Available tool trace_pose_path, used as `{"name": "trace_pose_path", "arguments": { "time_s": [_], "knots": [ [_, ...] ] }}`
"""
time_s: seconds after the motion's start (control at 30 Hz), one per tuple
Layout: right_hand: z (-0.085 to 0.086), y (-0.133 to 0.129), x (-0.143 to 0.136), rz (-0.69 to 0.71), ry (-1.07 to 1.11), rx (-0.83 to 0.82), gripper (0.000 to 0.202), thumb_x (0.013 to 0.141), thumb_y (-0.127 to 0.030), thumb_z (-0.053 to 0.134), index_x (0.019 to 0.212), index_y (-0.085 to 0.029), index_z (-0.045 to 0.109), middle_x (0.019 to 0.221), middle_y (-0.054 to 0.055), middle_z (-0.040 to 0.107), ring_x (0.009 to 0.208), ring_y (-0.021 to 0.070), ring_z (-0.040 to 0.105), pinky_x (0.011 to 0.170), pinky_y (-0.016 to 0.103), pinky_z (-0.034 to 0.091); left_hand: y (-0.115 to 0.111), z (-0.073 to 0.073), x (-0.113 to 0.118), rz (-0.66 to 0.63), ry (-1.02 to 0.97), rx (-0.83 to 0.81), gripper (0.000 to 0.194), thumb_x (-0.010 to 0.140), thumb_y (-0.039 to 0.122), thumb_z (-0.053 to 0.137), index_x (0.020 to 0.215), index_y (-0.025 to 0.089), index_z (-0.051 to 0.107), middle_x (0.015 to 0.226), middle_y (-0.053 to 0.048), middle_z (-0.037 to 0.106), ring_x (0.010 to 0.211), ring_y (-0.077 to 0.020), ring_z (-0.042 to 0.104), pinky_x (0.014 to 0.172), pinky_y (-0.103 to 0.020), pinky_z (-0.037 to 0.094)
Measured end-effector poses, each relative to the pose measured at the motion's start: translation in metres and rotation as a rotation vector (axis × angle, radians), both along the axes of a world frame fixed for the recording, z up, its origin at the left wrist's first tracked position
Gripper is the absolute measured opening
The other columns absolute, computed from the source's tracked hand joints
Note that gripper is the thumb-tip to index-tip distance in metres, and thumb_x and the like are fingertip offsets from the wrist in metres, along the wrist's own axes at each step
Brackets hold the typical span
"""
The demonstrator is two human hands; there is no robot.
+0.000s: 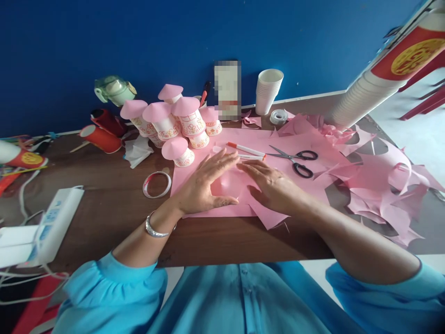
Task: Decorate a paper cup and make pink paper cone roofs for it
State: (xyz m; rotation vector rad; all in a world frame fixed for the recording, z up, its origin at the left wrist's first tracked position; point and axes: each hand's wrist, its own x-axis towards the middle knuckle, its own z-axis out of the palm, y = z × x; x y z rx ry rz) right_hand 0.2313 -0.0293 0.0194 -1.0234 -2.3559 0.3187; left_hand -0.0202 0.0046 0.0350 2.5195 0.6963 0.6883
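Between my hands a small pink paper cone (225,183) sits on a pink paper sheet (198,209). My left hand (207,182) curves around its left side, thumb and fingers apart, with nothing gripped. On the cone's right, my right hand (269,183) is held with fingers stretched out and its thumb apart, also empty. Orange-capped markers (246,149) lie just beyond my fingertips. Black-handled scissors (294,157) rest partly open on the sheet, beyond my right hand. Decorated paper cups with pink cone roofs (187,116) stand behind my left hand.
A tape roll (157,184) lies at the left, near red cups (101,139) and a power strip (57,225). Behind are stacked white cups (269,90) and clear tape (278,117). Pink scraps (385,185) spread at the right beside a long cup stack (368,93).
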Motion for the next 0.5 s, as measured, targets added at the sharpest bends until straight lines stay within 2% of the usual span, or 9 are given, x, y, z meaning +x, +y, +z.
{"name": "trace_pose_path", "arguments": {
  "time_s": [0.13,0.23,0.33,0.5],
  "knots": [
    [0.010,-0.004,-0.004,-0.114,0.095,0.221,0.058,0.091,0.003,0.046,0.144,-0.017,0.060,0.136,0.016,0.072,0.128,0.0299,0.067,0.103,0.053,0.061,-0.001,-0.003,-0.006,0.029,0.030,0.038,0.098,0.090,0.061,0.071,0.167,0.028,0.023,0.169,-0.017,0.037,0.161,-0.0352,0.026,0.130,-0.061,0.025],
    [0.005,-0.014,-0.014,-0.065,0.077,0.379,0.046,0.097,-0.003,0.049,0.139,-0.014,0.065,0.137,0.017,0.072,0.130,0.0297,0.067,0.105,0.049,0.060,-0.004,-0.005,-0.003,0.039,0.070,0.062,0.093,0.093,0.060,0.067,0.167,0.024,0.024,0.169,-0.017,0.037,0.161,-0.0340,0.025,0.131,-0.059,0.022],
    [-0.001,-0.022,-0.021,-0.019,0.026,0.375,0.040,0.101,-0.010,0.051,0.136,-0.018,0.068,0.135,0.013,0.074,0.125,0.0273,0.070,0.102,0.045,0.062,-0.008,-0.002,0.000,0.056,0.126,0.001,0.087,0.095,0.062,0.064,0.164,0.022,0.031,0.168,-0.018,0.038,0.160,-0.0340,0.028,0.132,-0.060,0.020],
    [-0.002,-0.023,-0.022,0.001,0.063,0.343,0.040,0.101,-0.009,0.051,0.136,-0.017,0.069,0.130,0.014,0.076,0.120,0.0280,0.073,0.101,0.047,0.062,-0.009,0.003,0.002,0.058,0.139,-0.080,0.084,0.094,0.063,0.064,0.161,0.020,0.038,0.166,-0.019,0.041,0.159,-0.0354,0.031,0.130,-0.063,0.021]
  ]
}}
